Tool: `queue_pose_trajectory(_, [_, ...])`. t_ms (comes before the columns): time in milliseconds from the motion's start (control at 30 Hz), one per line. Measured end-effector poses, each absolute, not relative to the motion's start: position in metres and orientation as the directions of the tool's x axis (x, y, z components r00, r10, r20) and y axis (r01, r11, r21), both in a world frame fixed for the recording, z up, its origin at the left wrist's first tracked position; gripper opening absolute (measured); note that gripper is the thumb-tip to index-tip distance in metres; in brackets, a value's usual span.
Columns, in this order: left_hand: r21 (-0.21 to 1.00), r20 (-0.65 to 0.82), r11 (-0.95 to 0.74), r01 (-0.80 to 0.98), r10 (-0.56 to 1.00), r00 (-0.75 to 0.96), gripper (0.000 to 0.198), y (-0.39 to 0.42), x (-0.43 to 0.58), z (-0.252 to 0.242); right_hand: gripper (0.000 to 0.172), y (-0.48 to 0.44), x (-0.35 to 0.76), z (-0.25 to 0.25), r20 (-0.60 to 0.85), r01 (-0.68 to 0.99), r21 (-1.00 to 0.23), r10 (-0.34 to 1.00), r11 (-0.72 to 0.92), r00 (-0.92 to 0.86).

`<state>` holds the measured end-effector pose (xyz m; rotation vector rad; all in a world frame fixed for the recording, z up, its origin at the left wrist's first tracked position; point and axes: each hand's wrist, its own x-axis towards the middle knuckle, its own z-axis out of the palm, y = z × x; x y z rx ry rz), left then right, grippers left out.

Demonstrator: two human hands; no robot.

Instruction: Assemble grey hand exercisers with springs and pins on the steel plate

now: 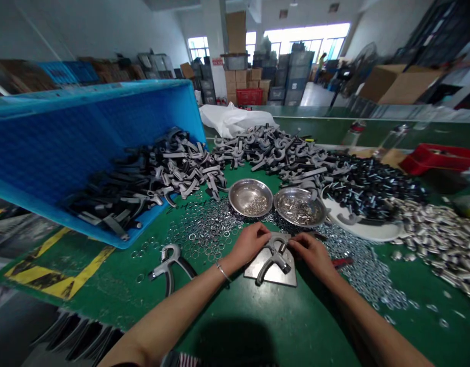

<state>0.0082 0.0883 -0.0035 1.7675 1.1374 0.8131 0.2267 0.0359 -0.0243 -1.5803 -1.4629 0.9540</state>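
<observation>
A grey hand-grip exerciser (275, 257) lies on a flat steel plate (273, 274) at the centre of the green bench. My left hand (249, 245) holds its upper end from the left, and my right hand (307, 256) pinches it from the right. Its lower handle angles down-left across the plate. Just beyond my hands sit a steel bowl of small parts (250, 198) and a second steel bowl of small metal pins (299, 206). Loose silver rings (204, 229) spread beyond my left hand. Another grip (172, 267) lies left of my left forearm.
A tilted blue crate (85, 148) holds dark handles, and more grey handles (265, 150) are heaped behind the bowls. To the right are black parts on a white tray (365, 229), silver cylinders (437, 239) and a red-handled tool (342, 262).
</observation>
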Motion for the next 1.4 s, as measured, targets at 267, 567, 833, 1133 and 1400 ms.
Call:
queue_pose_trajectory(267, [0.889,0.062,-0.233,0.394,0.914,0.401,0.009,0.088,0.009,-0.012,0.027,0.037,0.223,-0.029,0.076,0.608,-0.793,0.997,0.047,0.022])
queue_pose_trajectory(567, [0.841,0.091,-0.289,0.456,0.908,0.408,0.007,0.088,0.008,-0.016,0.029,0.014,0.227,-0.007,0.1,0.808,-0.575,0.992,0.126,-0.083])
queue_pose_trajectory(833, [0.757,0.073,-0.291,0.584,0.927,0.368,0.009,0.061,0.009,-0.011,0.017,-0.04,0.191,-0.027,-0.078,0.694,-0.72,0.996,-0.028,-0.041])
queue_pose_trajectory(1133, [0.699,0.188,-0.344,0.627,0.934,0.303,0.007,0.059,0.022,-0.013,0.025,-0.043,0.245,-0.019,0.221,0.99,-0.137,0.975,0.031,0.0])
queue_pose_trajectory(1400, [0.615,0.202,-0.436,0.657,0.893,0.403,0.008,0.053,0.022,-0.009,0.016,-0.021,0.279,-0.022,0.184,0.999,-0.036,0.982,0.04,-0.032])
